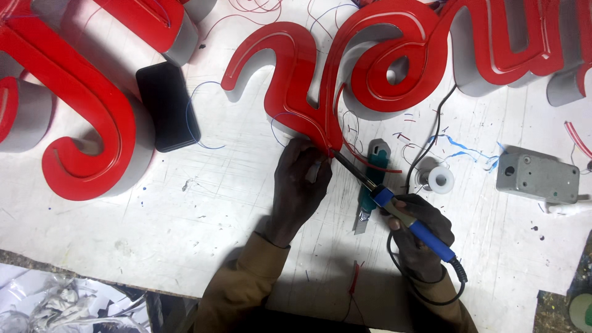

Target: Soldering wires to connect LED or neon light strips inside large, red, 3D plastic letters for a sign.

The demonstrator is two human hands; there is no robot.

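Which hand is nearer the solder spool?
Right. The right hand grips the soldering iron just below the solder spool; the left hand is farther off, at the red letter's bottom edge.

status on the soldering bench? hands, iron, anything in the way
Right hand grips blue soldering iron, tip at red sign letter's lower edge. Left hand pinches wires there. Teal utility knife lies under the iron; solder spool beside.

Big red sign letters with grey side walls lie on the white table (pixel 185 240). One curved red channel letter (pixel 290 68) lies at the centre, a looping one (pixel 394 61) to its right, and a hooked one (pixel 80 123) at the left. More red letters (pixel 524 43) lie at the top right.
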